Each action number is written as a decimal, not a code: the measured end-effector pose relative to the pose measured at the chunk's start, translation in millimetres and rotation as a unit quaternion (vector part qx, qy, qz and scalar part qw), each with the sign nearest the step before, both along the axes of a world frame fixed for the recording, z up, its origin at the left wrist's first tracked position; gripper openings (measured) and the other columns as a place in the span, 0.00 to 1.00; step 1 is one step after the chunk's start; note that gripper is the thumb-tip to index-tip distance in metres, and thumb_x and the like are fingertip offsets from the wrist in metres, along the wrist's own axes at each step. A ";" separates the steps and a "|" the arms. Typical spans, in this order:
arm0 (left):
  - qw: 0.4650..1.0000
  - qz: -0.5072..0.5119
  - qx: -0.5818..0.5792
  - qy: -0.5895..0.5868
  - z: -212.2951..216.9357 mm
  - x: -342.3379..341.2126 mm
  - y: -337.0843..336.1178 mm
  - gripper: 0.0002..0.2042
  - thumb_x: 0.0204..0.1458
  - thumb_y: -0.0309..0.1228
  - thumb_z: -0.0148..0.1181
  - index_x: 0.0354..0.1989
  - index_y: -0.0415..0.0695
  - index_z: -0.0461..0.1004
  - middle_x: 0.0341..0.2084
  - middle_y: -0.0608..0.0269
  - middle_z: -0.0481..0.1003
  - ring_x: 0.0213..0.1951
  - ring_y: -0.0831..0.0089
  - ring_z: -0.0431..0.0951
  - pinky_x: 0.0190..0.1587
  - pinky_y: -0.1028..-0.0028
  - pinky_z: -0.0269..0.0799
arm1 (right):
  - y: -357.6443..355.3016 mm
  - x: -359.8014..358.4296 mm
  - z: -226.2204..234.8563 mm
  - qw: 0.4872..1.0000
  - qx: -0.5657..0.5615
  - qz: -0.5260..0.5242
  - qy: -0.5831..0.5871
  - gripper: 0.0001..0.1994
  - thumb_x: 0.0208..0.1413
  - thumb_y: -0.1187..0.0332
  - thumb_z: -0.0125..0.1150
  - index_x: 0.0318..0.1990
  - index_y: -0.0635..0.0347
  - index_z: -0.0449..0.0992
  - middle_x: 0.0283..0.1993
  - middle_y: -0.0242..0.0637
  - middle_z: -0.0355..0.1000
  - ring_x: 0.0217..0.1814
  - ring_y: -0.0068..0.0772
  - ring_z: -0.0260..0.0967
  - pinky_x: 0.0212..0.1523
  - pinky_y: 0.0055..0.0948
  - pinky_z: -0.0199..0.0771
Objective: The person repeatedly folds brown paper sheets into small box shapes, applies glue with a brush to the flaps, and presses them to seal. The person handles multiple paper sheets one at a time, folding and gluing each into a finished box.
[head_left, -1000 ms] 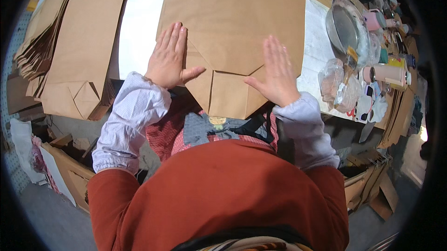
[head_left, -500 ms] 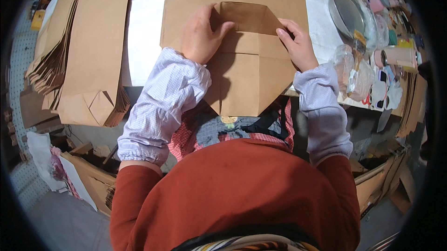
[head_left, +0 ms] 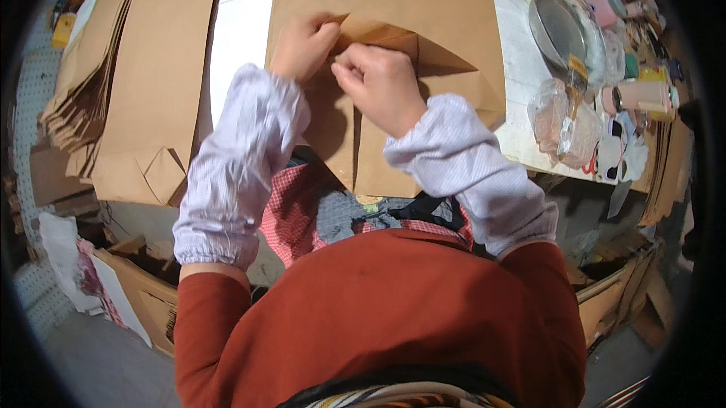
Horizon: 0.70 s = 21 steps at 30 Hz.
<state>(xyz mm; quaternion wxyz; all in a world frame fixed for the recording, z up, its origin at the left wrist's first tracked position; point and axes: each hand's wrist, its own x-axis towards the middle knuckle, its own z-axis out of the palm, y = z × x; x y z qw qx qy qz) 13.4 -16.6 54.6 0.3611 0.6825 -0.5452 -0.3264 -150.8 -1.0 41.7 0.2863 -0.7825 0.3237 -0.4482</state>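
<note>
A large brown paper bag lies flat before me, its near end spread into an open fold with raised flaps. My left hand is closed on the upper left edge of that fold, its fingers curled around the paper. Right beside it, my right hand reaches across the bag with bent fingers, thumb and forefinger pinched at the left side of the fold. What lies under the right hand's fingertips is mostly hidden. The near edge of the bag hangs toward my lap.
Stacked brown paper bags lie at the left. On the right are a metal basin, a flat brush on crumpled clear plastic, a pink bottle and red-handled scissors. Cardboard boxes stand below the table.
My right hand has left the fold's right side and crossed to the left, beside my left hand. The raised flap has tilted and opened wider toward the right.
</note>
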 end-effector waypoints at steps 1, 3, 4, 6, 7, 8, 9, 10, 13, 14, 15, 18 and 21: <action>0.999 0.006 0.045 -0.010 -1.0 -2.4 -12.9 0.16 0.49 0.33 0.53 0.43 0.39 0.79 0.27 0.51 0.79 0.32 0.64 0.81 0.36 0.68 0.75 | 8.0 -0.1 0.9 1.000 0.001 0.020 0.022 0.07 0.51 0.70 0.63 0.28 0.63 0.73 0.22 0.45 0.71 0.23 0.46 0.71 0.25 0.39 0.70; 0.987 -0.030 0.041 -0.152 -3.9 -5.8 -30.1 0.16 0.47 0.29 0.55 0.44 0.39 0.78 0.34 0.50 0.80 0.38 0.59 0.81 0.42 0.65 0.75 | 17.2 -2.1 11.9 0.988 -0.015 0.022 0.150 0.06 0.48 0.69 0.65 0.28 0.60 0.75 0.23 0.41 0.71 0.26 0.44 0.72 0.28 0.40 0.71; 0.984 -0.046 0.045 -0.167 -4.7 -5.4 -35.7 0.17 0.46 0.27 0.56 0.46 0.37 0.77 0.37 0.50 0.80 0.39 0.60 0.80 0.43 0.67 0.75 | 16.4 -7.9 21.5 0.985 -0.072 0.011 0.158 0.06 0.48 0.68 0.65 0.27 0.59 0.74 0.24 0.40 0.71 0.27 0.45 0.72 0.28 0.41 0.71; 0.979 -0.095 0.040 -0.176 -7.0 -4.5 -40.7 0.20 0.45 0.26 0.60 0.49 0.36 0.74 0.41 0.50 0.79 0.41 0.61 0.79 0.45 0.68 0.74 | 4.1 -21.6 44.3 0.966 -0.167 0.005 0.197 0.08 0.48 0.65 0.63 0.24 0.56 0.72 0.24 0.39 0.70 0.29 0.46 0.72 0.29 0.43 0.71; 0.983 -0.090 0.049 -0.153 -7.8 -3.7 -40.4 0.19 0.46 0.26 0.60 0.50 0.36 0.74 0.41 0.50 0.79 0.41 0.60 0.79 0.45 0.67 0.74 | -4.7 -34.2 55.2 0.949 -0.224 -0.046 0.217 0.05 0.46 0.67 0.67 0.28 0.55 0.78 0.30 0.36 0.74 0.35 0.44 0.73 0.34 0.41 0.72; 0.986 -0.092 0.061 -0.129 -7.7 -2.5 -40.1 0.19 0.47 0.26 0.59 0.50 0.37 0.73 0.41 0.50 0.79 0.41 0.59 0.79 0.46 0.67 0.75 | -22.5 -40.2 63.1 0.934 -0.251 -0.080 0.242 0.06 0.46 0.66 0.67 0.29 0.56 0.78 0.31 0.37 0.74 0.37 0.44 0.73 0.35 0.41 0.73; 0.989 -0.094 0.032 -0.110 -6.8 -0.8 -37.9 0.18 0.48 0.26 0.59 0.50 0.37 0.73 0.41 0.50 0.79 0.41 0.58 0.79 0.46 0.66 0.75 | -36.2 -45.5 68.5 0.909 -0.310 -0.084 0.265 0.07 0.46 0.66 0.66 0.30 0.56 0.78 0.32 0.38 0.73 0.38 0.45 0.72 0.36 0.41 0.73; 0.994 -0.104 0.018 -0.039 -5.6 -0.6 -38.2 0.15 0.52 0.26 0.59 0.48 0.37 0.73 0.40 0.50 0.78 0.39 0.57 0.79 0.44 0.65 0.75 | -36.3 -49.8 70.4 0.911 -0.249 0.004 0.328 0.09 0.45 0.64 0.67 0.33 0.56 0.78 0.33 0.39 0.73 0.39 0.45 0.72 0.38 0.41 0.73; 0.982 -0.076 -0.024 -0.170 3.2 -0.3 -34.6 0.16 0.48 0.23 0.58 0.47 0.35 0.73 0.36 0.47 0.78 0.42 0.53 0.78 0.45 0.64 0.74 | -21.0 -57.4 66.7 0.802 -0.043 0.237 0.547 0.16 0.43 0.63 0.69 0.41 0.57 0.77 0.34 0.42 0.74 0.41 0.48 0.72 0.41 0.41 0.73; 0.966 -0.061 -0.079 -0.240 7.0 -2.0 -30.1 0.13 0.48 0.23 0.58 0.44 0.36 0.73 0.35 0.49 0.78 0.40 0.54 0.78 0.43 0.63 0.74 | -1.2 -62.6 67.2 0.815 -0.127 0.221 0.520 0.14 0.46 0.61 0.67 0.39 0.58 0.78 0.33 0.43 0.75 0.40 0.48 0.73 0.40 0.42 0.74; 0.939 -0.047 -0.151 -0.304 10.6 -5.3 -23.7 0.10 0.49 0.23 0.57 0.41 0.37 0.74 0.34 0.52 0.78 0.38 0.55 0.78 0.42 0.62 0.74 | 10.9 -64.7 67.9 0.792 -0.128 0.222 0.555 0.13 0.48 0.60 0.65 0.38 0.58 0.79 0.33 0.44 0.75 0.38 0.48 0.74 0.40 0.42 0.74; 0.819 -0.172 -0.334 -0.433 23.4 -19.1 3.9 0.05 0.48 0.23 0.56 0.33 0.40 0.76 0.31 0.55 0.79 0.36 0.56 0.79 0.40 0.60 0.75 | 22.6 -65.7 75.1 0.735 -0.070 0.126 0.663 0.14 0.52 0.58 0.60 0.39 0.59 0.79 0.34 0.47 0.77 0.37 0.47 0.75 0.38 0.43 0.76; 0.775 -0.424 -0.053 -0.464 21.9 -55.9 42.1 0.05 0.48 0.27 0.57 0.28 0.43 0.80 0.29 0.54 0.80 0.37 0.56 0.80 0.40 0.60 0.76 | -4.1 -55.5 78.6 0.698 -0.017 0.181 0.692 0.19 0.55 0.55 0.56 0.47 0.58 0.77 0.38 0.49 0.78 0.40 0.47 0.77 0.38 0.44 0.76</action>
